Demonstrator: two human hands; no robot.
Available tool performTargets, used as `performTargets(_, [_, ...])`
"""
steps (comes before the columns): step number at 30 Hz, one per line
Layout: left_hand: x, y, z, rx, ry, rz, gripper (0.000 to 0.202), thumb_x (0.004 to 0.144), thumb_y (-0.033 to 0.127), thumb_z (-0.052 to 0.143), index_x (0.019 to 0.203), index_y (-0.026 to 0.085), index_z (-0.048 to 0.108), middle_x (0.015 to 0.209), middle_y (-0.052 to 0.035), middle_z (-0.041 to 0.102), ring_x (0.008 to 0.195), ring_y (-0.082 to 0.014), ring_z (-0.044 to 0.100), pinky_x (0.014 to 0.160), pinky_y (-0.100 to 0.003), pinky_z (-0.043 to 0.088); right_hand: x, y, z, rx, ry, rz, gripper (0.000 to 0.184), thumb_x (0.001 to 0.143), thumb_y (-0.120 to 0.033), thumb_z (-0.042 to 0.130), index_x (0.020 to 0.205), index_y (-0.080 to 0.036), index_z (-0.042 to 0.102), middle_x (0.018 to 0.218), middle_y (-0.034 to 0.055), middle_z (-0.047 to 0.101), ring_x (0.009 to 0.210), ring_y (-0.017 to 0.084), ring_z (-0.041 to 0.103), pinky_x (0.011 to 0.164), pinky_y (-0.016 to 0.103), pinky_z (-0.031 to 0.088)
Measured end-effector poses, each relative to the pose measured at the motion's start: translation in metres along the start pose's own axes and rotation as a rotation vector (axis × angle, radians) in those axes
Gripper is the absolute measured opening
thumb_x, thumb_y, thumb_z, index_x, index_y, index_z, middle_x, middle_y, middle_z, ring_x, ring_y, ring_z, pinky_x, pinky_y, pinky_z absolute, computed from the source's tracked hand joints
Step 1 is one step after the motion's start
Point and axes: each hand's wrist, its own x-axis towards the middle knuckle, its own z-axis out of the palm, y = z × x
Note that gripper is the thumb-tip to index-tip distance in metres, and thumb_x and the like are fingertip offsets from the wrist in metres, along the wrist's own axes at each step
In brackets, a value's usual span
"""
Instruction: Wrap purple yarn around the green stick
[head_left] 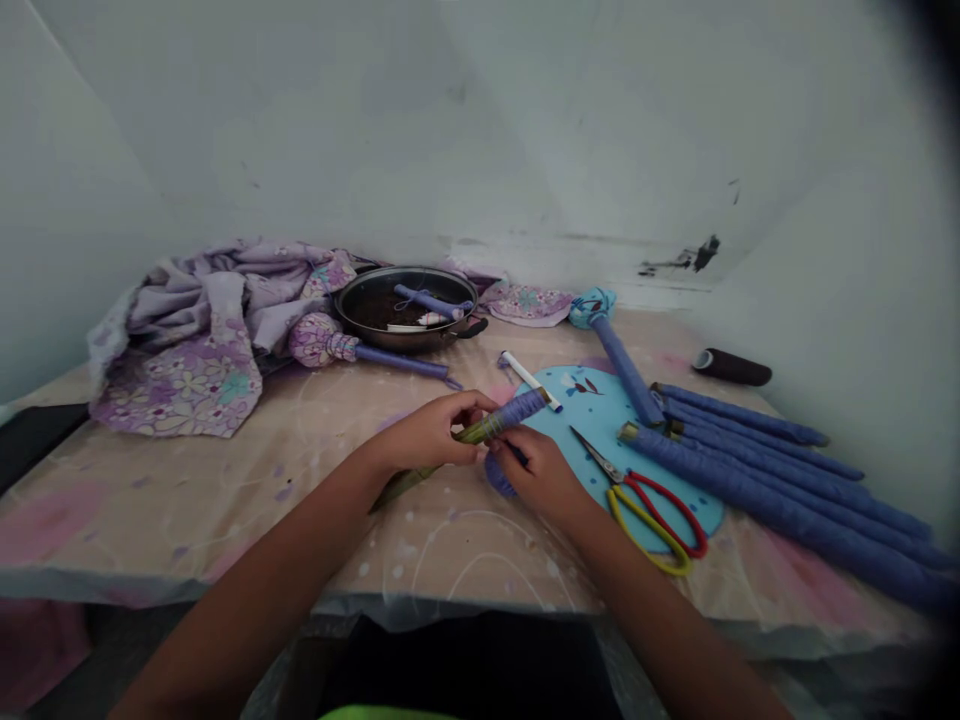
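My left hand (442, 428) is wrapped round a greenish stick (480, 430) that slants up to the right. Purple-blue wrapping (519, 410) covers its upper end, while thinner strands cross the green part below. Close against the stick, my right hand (536, 468) is closed with fingertips pinched. From under its fingers shows a bundle of purple-blue thread or strip (498, 476), partly hidden. A white marker (531, 380) lies just beyond the stick's tip. To the right, scissors (645, 510) with red and yellow handles rest on a light-blue mat (577, 420).
Several blue-wrapped sticks (750, 480) lie at right, near a dark thread roll (731, 367). A blue cloth-headed stick (622, 360) stretches behind the mat. At the back are a pan (405, 342), a purple cloth-headed stick (397, 361) and crumpled floral cloth (187, 350). The wall stands behind.
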Motion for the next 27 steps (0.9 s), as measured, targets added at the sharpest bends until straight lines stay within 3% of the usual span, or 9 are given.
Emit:
performTargets(5, [-0.001,0.001,0.001,-0.133,-0.002,-0.095,0.045,0.069,0.021,0.056,0.113,0.016,0.047,0.086,-0.0038,0.054,0.073,-0.0116,0.051,0.059,-0.022,0.042,-0.001,-0.001,-0.001,-0.033,-0.012,0.038,0.019,0.082,-0.022,0.042,0.085,-0.019,0.060,0.082,0.0042,0.063,0.078,0.017,0.056,0.071,0.028,0.041])
performTargets(9, [-0.002,0.002,0.004,-0.112,-0.006,-0.077,0.044,0.078,0.025,0.046,0.121,0.020,0.040,0.092,-0.0055,0.054,0.071,-0.0106,0.050,0.052,-0.019,0.040,-0.001,-0.002,-0.003,-0.032,-0.036,0.057,0.020,0.083,-0.021,0.040,0.087,-0.019,0.060,0.084,0.0041,0.063,0.079,0.016,0.056,0.072,0.028,0.041])
performTargets(11, [-0.002,0.000,0.006,-0.118,0.002,-0.067,0.042,0.077,0.025,0.047,0.118,0.020,0.041,0.092,-0.0053,0.054,0.071,-0.0106,0.050,0.051,-0.019,0.040,-0.001,-0.003,-0.003,-0.034,-0.034,0.075,0.020,0.083,-0.021,0.040,0.088,-0.018,0.059,0.085,0.0045,0.063,0.080,0.017,0.056,0.073,0.029,0.041])
performTargets(16, [0.000,-0.005,0.010,-0.113,0.073,0.025,0.049,0.063,0.017,0.063,0.108,0.019,0.044,0.097,-0.0031,0.052,0.087,-0.0126,0.051,0.073,-0.026,0.042,-0.001,-0.002,-0.001,-0.019,-0.033,0.096,0.020,0.082,-0.021,0.041,0.089,-0.017,0.060,0.089,0.0065,0.064,0.081,0.018,0.057,0.074,0.030,0.042])
performTargets(22, [0.002,-0.006,0.011,-0.033,0.157,0.011,0.045,0.062,0.016,0.063,0.105,0.019,0.048,0.082,0.0010,0.047,0.076,-0.0106,0.050,0.069,-0.025,0.043,-0.001,-0.002,-0.002,-0.003,-0.039,0.100,0.020,0.081,-0.019,0.042,0.090,-0.017,0.060,0.089,0.0064,0.064,0.082,0.018,0.057,0.074,0.030,0.042])
performTargets(27, [0.000,-0.001,0.009,0.038,0.188,-0.003,0.050,0.067,0.018,0.058,0.115,0.019,0.044,0.085,-0.0024,0.053,0.079,-0.0133,0.054,0.071,-0.028,0.044,0.000,-0.002,-0.002,0.029,-0.018,0.119,0.021,0.081,-0.021,0.042,0.091,-0.017,0.060,0.089,0.0065,0.064,0.082,0.018,0.057,0.075,0.032,0.042])
